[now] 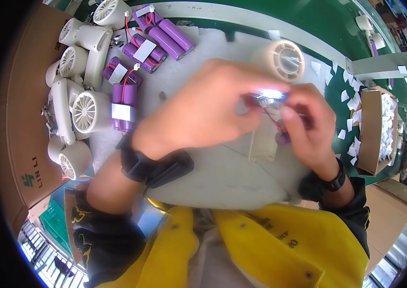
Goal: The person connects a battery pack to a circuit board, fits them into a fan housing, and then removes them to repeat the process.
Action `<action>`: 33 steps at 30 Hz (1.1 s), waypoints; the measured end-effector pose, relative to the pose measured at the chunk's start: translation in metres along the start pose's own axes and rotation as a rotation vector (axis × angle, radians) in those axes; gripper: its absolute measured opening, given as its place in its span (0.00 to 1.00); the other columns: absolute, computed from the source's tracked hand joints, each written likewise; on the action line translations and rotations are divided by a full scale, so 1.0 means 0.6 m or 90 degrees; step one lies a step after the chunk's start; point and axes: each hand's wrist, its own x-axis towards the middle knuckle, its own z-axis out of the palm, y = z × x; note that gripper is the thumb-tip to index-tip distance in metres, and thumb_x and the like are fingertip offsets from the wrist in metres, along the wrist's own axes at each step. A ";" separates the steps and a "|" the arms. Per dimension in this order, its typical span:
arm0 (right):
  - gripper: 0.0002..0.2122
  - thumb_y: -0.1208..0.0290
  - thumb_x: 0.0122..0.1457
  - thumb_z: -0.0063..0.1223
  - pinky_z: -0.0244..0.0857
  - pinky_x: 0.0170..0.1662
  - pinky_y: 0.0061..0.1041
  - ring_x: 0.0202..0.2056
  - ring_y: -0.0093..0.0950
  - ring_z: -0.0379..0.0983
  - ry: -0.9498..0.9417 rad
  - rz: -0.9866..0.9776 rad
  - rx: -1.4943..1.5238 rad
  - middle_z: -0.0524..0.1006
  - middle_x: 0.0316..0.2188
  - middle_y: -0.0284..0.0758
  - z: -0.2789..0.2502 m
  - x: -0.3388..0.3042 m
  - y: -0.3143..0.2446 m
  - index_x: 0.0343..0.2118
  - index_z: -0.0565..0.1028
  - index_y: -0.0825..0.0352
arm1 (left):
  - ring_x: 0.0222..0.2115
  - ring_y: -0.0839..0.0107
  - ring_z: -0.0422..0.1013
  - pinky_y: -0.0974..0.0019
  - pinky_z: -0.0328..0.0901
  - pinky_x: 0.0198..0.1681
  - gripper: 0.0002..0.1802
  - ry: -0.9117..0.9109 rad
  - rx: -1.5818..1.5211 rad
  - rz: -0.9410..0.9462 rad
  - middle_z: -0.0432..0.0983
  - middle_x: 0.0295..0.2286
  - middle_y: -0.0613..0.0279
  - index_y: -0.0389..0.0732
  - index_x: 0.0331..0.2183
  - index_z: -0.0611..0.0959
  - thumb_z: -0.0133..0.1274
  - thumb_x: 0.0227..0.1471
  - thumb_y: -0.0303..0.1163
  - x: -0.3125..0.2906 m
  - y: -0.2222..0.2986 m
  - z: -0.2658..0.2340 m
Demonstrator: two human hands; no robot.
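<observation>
Over the middle of the pale work mat, my left hand point(208, 103) reaches across and pinches one end of a small circuit board point(271, 94) with a bright white light on it. At the other end, the thumb and fingers of my right hand point(309, 122) close on the same board. Red and dark wires run down from it to a purple battery cell point(283, 138), partly hidden by my right fingers. Below my hands lies a cream handle casing point(262, 146). Just beyond them stands a round cream fan head point(287, 61); whether it joins the casing is hidden.
Several cream fan bodies point(88, 113) pile up at the left beside a cardboard box point(26, 120). Purple battery packs point(167, 41) with wires lie at the far left of the mat. A carton point(371, 132) of white paper pieces stands at the right, with scraps scattered around it.
</observation>
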 end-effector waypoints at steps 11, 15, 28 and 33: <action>0.17 0.81 0.46 0.69 0.68 0.22 0.16 0.23 0.17 0.74 0.123 0.094 0.025 0.77 0.34 0.35 0.025 -0.003 0.000 0.40 0.77 0.69 | 0.30 0.69 0.78 0.71 0.74 0.40 0.22 0.037 -0.058 -0.098 0.81 0.36 0.58 0.37 0.44 0.82 0.58 0.44 0.15 -0.002 0.009 0.004; 0.18 0.80 0.45 0.70 0.69 0.22 0.16 0.23 0.17 0.74 0.137 0.094 0.027 0.77 0.32 0.34 0.028 -0.007 0.009 0.41 0.78 0.68 | 0.30 0.70 0.78 0.71 0.74 0.37 0.18 0.039 -0.007 -0.072 0.81 0.34 0.57 0.36 0.40 0.84 0.59 0.43 0.16 -0.002 0.006 0.001; 0.17 0.86 0.48 0.64 0.69 0.26 0.13 0.26 0.16 0.75 0.093 0.113 0.012 0.77 0.33 0.31 0.022 -0.003 -0.001 0.44 0.78 0.70 | 0.26 0.69 0.78 0.72 0.72 0.29 0.14 0.084 0.079 0.006 0.80 0.28 0.57 0.35 0.34 0.87 0.60 0.40 0.17 -0.005 -0.005 0.008; 0.16 0.80 0.43 0.70 0.66 0.21 0.15 0.20 0.16 0.73 0.149 0.139 0.015 0.78 0.28 0.32 0.030 0.003 -0.001 0.38 0.81 0.67 | 0.25 0.70 0.77 0.72 0.72 0.29 0.13 0.069 0.101 0.006 0.80 0.27 0.57 0.36 0.35 0.87 0.60 0.41 0.17 -0.005 -0.007 0.005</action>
